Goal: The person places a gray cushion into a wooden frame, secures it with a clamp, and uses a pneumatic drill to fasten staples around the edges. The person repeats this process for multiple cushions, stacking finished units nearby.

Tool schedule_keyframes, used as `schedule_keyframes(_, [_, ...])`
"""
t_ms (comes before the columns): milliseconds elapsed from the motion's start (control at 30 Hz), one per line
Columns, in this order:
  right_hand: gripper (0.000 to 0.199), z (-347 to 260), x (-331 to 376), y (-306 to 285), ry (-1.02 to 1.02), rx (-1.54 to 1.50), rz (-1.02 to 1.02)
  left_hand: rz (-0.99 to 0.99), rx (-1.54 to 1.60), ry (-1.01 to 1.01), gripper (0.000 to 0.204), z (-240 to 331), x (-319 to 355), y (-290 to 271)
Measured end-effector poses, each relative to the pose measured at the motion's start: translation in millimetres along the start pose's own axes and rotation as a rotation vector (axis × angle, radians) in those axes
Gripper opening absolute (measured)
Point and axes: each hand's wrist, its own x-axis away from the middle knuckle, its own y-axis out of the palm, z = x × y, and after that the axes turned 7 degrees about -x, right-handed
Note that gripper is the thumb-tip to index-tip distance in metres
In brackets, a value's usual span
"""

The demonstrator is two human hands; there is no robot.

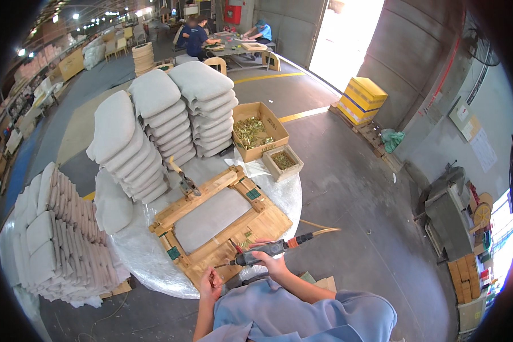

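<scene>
My right hand grips a grey inline power screwdriver with an orange collar and a hose at its back end. Its thin bit points left, toward my left hand. The fingers of that hand are pinched together close to the bit's tip; whatever lies between them is too small to make out. Both hands are over the near edge of a wooden jig, in which a flat grey panel lies framed. A few brass-coloured screws lie on the jig's bare wood beside the screwdriver.
The jig rests on a round table wrapped in plastic film. A toggle clamp rises at its far side. Behind stand stacked grey cushions, a carton of brass-coloured hardware and a small box of screws. Co-workers sit farther off.
</scene>
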Motion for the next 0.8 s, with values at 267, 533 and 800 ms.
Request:
schedule_keyframes(267, [0.048,10,2,1,0.036,-0.072,-0.004,-0.007,0.046,-0.014,0.02,3,2,-9])
schedule_keyframes(533, [0.051,8,4,2,0.061,-0.116,0.025,-0.033,0.011,0.02,0.014,0,-1,-12])
schedule_keyframes(800, [0.049,8,-4,2,0.065,-0.087,0.019,-0.031,-0.042,0.002,0.015,2,1,-16])
